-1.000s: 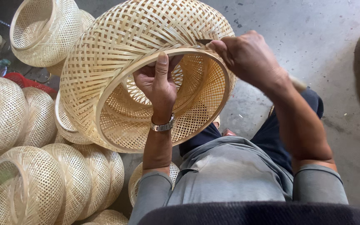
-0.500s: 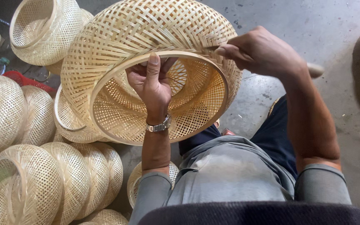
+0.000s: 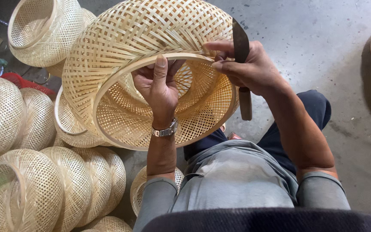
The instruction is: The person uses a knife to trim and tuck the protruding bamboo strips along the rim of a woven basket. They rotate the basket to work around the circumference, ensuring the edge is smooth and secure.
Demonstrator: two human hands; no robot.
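The basket is showing pale woven bamboo strips, matt and ribbed. The knife is showing a dull dark metal blade and smooth wooden handle. The floor is looking like rough grey concrete.

One view only — a camera worn on the person's head, looking steeply down the front of the body. The grey shirt fills the bottom of the frame, with a dark band along the lower edge, so the lens sits just above and slightly behind the chest. It faces forward and down toward the concrete floor, which runs to the top right. The left hand and right hand sit near the lens at the centre, on the woven bamboo shade — close enough to fill the upper middle. Finished shades crowd the left edge.
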